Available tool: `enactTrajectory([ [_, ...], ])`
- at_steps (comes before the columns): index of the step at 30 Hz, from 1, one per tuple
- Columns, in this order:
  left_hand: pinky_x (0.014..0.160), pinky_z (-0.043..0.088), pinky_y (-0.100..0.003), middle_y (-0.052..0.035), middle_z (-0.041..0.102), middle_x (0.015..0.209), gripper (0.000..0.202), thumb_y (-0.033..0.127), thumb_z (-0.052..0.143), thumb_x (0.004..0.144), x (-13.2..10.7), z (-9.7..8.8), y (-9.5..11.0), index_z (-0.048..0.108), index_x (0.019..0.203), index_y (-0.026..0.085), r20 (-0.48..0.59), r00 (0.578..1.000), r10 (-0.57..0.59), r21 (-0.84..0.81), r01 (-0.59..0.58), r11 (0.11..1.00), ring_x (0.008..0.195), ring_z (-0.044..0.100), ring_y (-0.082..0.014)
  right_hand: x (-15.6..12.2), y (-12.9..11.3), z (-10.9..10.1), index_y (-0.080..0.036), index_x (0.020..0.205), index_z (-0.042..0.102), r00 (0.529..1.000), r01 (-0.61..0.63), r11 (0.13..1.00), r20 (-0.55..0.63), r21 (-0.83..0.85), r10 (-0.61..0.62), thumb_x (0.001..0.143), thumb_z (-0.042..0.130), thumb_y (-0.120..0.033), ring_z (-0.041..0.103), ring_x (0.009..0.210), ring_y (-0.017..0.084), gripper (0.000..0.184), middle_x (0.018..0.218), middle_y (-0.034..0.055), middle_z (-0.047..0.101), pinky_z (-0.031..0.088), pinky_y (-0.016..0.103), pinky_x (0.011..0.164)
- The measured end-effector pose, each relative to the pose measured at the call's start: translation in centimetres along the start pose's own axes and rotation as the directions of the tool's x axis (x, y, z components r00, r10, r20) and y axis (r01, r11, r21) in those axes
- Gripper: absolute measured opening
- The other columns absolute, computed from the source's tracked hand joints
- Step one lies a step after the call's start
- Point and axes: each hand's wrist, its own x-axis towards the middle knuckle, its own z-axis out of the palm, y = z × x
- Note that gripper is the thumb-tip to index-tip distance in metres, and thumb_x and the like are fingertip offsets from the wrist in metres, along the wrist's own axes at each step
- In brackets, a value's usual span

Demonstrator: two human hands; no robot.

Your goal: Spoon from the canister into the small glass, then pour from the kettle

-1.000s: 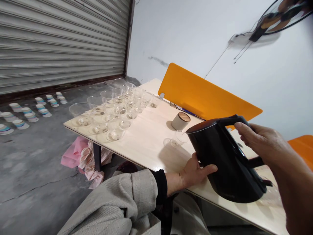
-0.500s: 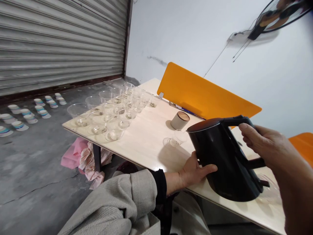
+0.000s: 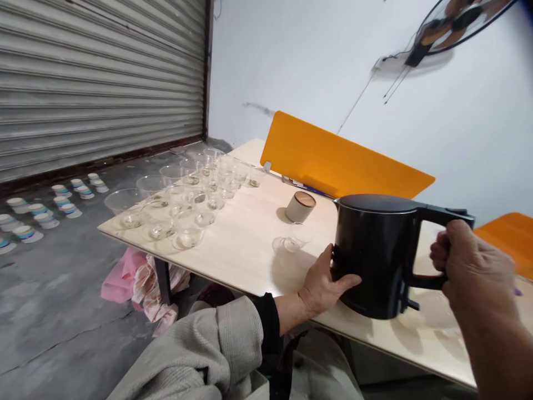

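A black electric kettle (image 3: pixel 377 258) is held above the near side of the table, almost level, its lid closed and its spout toward the left. My right hand (image 3: pixel 466 255) is wrapped round the kettle's handle. Against the kettle's lower left side rests my left hand (image 3: pixel 322 286), its thumb across the front and its other fingers partly hidden behind. A clear plastic cup (image 3: pixel 297 236) stands on the table just beyond my left hand. Behind that cup is a pale round canister (image 3: pixel 300 206) with a wooden lid.
Several clear cups (image 3: pixel 189 236) with a little something at the bottom stand in rows on the table's (image 3: pixel 245 233) left end. An orange divider (image 3: pixel 341 158) runs along the back. Paper cups (image 3: pixel 45 219) stand upside down on the floor; pink cloth (image 3: pixel 127 275) lies under the table.
The kettle has turned from a leftward tilt to nearly level, with my right hand still on its handle. My left hand has stayed by its side. The view has shifted slightly.
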Motion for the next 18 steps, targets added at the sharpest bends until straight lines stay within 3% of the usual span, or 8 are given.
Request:
enactTrajectory([
  [2,0.124,0.036,-0.057,-0.0136,0.055,0.154,0.078,0.052,0.078,0.084,0.0,0.0,-0.4,0.047,0.149,0.023,-0.037,0.993,0.111,0.122,-0.105,0.987,0.146,0.048,-0.0358,-0.3,0.2,1.7,-0.034,0.067,0.049,0.99,-0.045,0.994,-0.132,0.103,0.058,0.079,0.061,-0.066,0.064,0.066,0.034,0.037,0.06,0.0051,0.058,0.036,0.043,0.043],
  [5,0.13,0.025,-0.056,-0.017,0.044,0.164,0.081,0.049,0.072,0.09,-0.1,-0.2,-0.8,0.038,0.156,0.019,-0.034,0.982,0.188,0.255,-0.173,0.951,0.155,0.036,-0.0352,0.3,1.0,3.8,-0.032,0.064,0.043,0.978,-0.087,0.976,-0.172,0.201,0.123,0.081,0.06,-0.065,0.052,0.054,0.026,0.04,0.054,0.002,0.05,0.03,0.039,0.042],
  [9,0.129,0.026,-0.057,-0.0196,0.038,0.167,0.082,0.05,0.07,0.091,-0.3,-0.5,-0.9,0.036,0.158,0.016,0.014,0.995,0.095,0.356,-0.094,0.93,0.156,0.034,-0.0364,2.5,3.4,5.6,-0.031,0.063,0.042,0.967,-0.094,0.938,-0.193,0.334,0.166,0.083,0.061,-0.06,0.04,0.048,0.019,0.04,0.052,-0.0015,0.044,0.028,0.034,0.042],
  [13,0.129,0.028,-0.056,-0.0181,0.039,0.167,0.082,0.057,0.066,0.093,-0.6,-0.7,-1.0,0.037,0.16,0.019,0.071,0.997,0.041,0.434,-0.068,0.898,0.156,0.035,-0.0366,5.3,6.2,7.1,-0.027,0.064,0.047,0.936,-0.108,0.844,-0.231,0.526,0.264,0.083,0.066,-0.055,0.035,0.046,0.012,0.038,0.054,-0.0042,0.041,0.024,0.029,0.039],
  [18,0.128,0.029,-0.055,-0.0201,0.04,0.166,0.084,0.061,0.061,0.095,-0.7,-0.7,-1.4,0.037,0.161,0.015,0.119,0.993,-0.012,0.469,-0.045,0.882,0.155,0.037,-0.037,8.7,8.8,8.4,-0.026,0.064,0.046,0.94,-0.072,0.819,-0.237,0.57,0.247,0.083,0.064,-0.063,0.033,0.041,0.009,0.046,0.051,-0.0061,0.041,0.021,0.025,0.034],
])
